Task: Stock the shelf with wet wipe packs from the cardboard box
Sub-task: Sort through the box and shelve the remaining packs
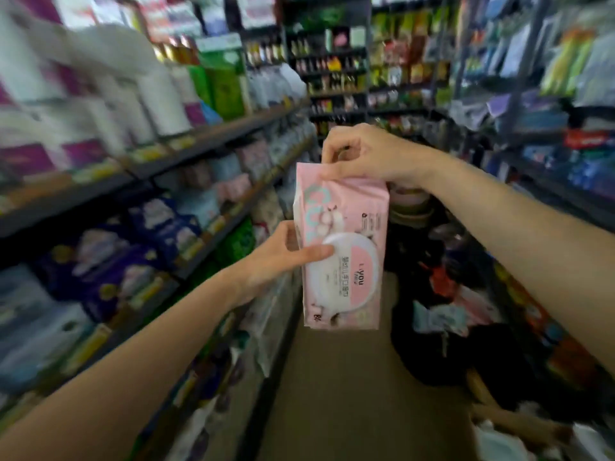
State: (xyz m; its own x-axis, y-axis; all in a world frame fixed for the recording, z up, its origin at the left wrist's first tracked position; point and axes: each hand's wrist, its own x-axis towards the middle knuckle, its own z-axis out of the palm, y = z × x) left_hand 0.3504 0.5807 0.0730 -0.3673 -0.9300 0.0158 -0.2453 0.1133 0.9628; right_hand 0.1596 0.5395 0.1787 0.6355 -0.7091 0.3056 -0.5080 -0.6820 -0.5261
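While shelves crowd the left side of a narrow store aisle, their tiers packed with paper rolls, green packs and dark blue packs, nothing stands between the hands and those goods. More racks close off the far end, and another blurred rack of goods lines the right. Down on the brown floor, a dark heap of mixed items spreads along the right side of the aisle, narrowing the walkway.

Held upright in mid-air over the aisle is a pink wet wipe pack. It is a soft plastic pouch with large pale teal lettering, a cartoon print and a round white flip lid on its face, with a pink label beside it. The right hand pinches the crimped top edge of the pack from above. The left hand grips its left side, the thumb lying across the white lid.
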